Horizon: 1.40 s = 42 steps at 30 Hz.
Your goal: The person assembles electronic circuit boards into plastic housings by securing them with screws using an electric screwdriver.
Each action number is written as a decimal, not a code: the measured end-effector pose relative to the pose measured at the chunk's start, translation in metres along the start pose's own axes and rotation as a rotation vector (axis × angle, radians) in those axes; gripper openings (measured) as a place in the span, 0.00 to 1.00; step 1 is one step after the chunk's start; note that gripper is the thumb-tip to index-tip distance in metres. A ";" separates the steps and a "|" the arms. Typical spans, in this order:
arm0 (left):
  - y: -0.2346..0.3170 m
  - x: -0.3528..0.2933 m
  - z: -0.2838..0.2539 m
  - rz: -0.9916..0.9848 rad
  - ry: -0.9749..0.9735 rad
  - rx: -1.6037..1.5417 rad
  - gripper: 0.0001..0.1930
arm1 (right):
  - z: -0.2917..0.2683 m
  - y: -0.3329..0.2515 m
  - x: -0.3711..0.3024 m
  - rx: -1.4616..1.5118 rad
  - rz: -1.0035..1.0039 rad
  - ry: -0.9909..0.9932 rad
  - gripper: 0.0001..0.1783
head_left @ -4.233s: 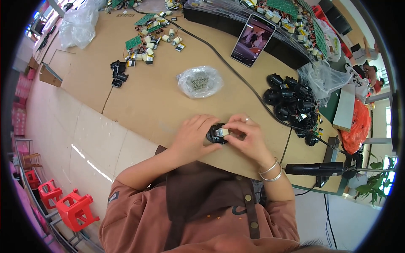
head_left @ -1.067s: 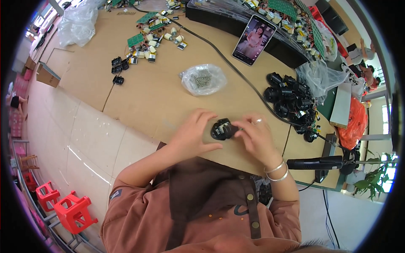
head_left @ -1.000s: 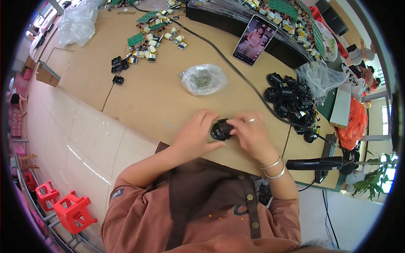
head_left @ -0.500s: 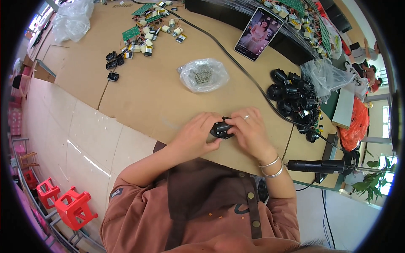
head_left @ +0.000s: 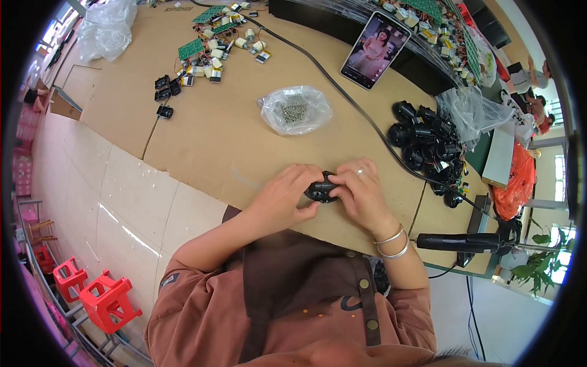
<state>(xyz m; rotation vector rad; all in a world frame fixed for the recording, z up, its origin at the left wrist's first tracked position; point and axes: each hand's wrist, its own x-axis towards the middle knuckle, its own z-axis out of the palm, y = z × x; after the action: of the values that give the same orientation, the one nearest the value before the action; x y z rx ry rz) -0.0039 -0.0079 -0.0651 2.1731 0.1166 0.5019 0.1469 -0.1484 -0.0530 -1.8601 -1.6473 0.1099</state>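
A small black plastic housing (head_left: 321, 187), rounded and smooth with a ridged middle, is held just above or against the surface (head_left: 214, 144), near its front edge; which of the two cannot be told. By the left grip (head_left: 286, 194) it is clasped at its left side, the fingers curved over the far edge and the thumb bent in along the near edge, with only a housing's breadth left between them. By the right grip (head_left: 362, 193) its right side is pinched between closely drawn thumb and fingertips. A thin ring (head_left: 360, 172) and shiny metal bangles (head_left: 392, 242) are worn on the right side.

Beyond the hands, small silvery screws (head_left: 295, 111) are gathered in a crinkled clear plastic bag (head_left: 318, 114). The surface is covered in matt brown board, crossed by a smooth dark cable (head_left: 321, 68). To the right, glossy rounded black parts (head_left: 422, 134) are heaped near a black-handled tool (head_left: 458, 242). Farther off, a slim phone (head_left: 375, 51) is propped at a slant, and flat green circuit boards (head_left: 190, 49) are strewn at the left among pale, blocky components (head_left: 216, 61).
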 end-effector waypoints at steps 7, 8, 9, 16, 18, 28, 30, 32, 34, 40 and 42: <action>-0.003 -0.003 0.002 0.014 0.011 0.010 0.21 | 0.002 0.000 -0.002 0.036 0.012 -0.005 0.14; -0.003 -0.003 0.002 0.015 0.002 0.013 0.21 | 0.002 0.000 -0.003 0.046 0.007 -0.015 0.14; -0.003 -0.003 0.001 0.016 -0.007 0.016 0.21 | 0.002 0.001 -0.002 0.044 0.005 -0.014 0.14; -0.001 -0.003 0.000 -0.004 -0.005 -0.002 0.21 | -0.010 -0.014 0.005 0.011 0.044 -0.053 0.15; -0.002 -0.003 0.001 -0.009 0.001 -0.004 0.21 | -0.012 -0.018 0.007 -0.036 0.034 -0.074 0.16; -0.004 -0.005 0.004 -0.042 0.029 -0.045 0.25 | -0.012 -0.006 0.000 0.183 0.193 -0.017 0.15; -0.003 -0.005 0.004 -0.056 0.040 -0.064 0.25 | -0.011 -0.003 -0.002 0.315 0.294 0.009 0.14; -0.006 -0.005 0.003 -0.037 0.021 -0.049 0.25 | -0.009 -0.004 -0.003 0.291 0.280 0.010 0.14; -0.006 -0.005 0.003 -0.017 0.001 -0.036 0.26 | -0.006 -0.006 -0.001 0.241 0.245 0.017 0.14; -0.004 -0.005 0.003 -0.021 0.027 -0.037 0.23 | -0.010 -0.010 0.001 0.029 0.073 -0.057 0.18; -0.004 -0.005 0.003 -0.040 0.020 -0.031 0.23 | -0.012 -0.012 0.003 -0.022 0.037 -0.082 0.19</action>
<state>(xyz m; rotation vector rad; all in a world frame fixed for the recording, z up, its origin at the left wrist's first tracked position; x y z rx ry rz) -0.0075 -0.0087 -0.0717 2.1317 0.1622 0.4992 0.1422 -0.1504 -0.0363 -1.9257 -1.6759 0.1868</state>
